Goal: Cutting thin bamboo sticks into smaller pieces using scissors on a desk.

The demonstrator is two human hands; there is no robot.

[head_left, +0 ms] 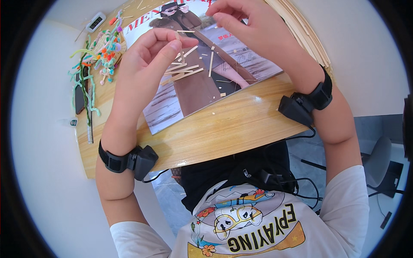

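My left hand is closed in a pinch on a thin wooden stick, which points down over a glossy magazine. Below its fingertips lies a loose heap of short wooden sticks, resting on the cover picture of a person in a brown coat. To the right and farther up, my right hand hovers above the magazine with thumb and fingertips drawn together. Anything between those fingers is too small to make out. Small wood bits and single sticks are scattered across the cover.
Long wooden strips lie along the magazine's right side. Tangled coloured pipe cleaners fill the table's left, near a small white digital clock and a dark flat object. The wooden table's front edge is close to my body.
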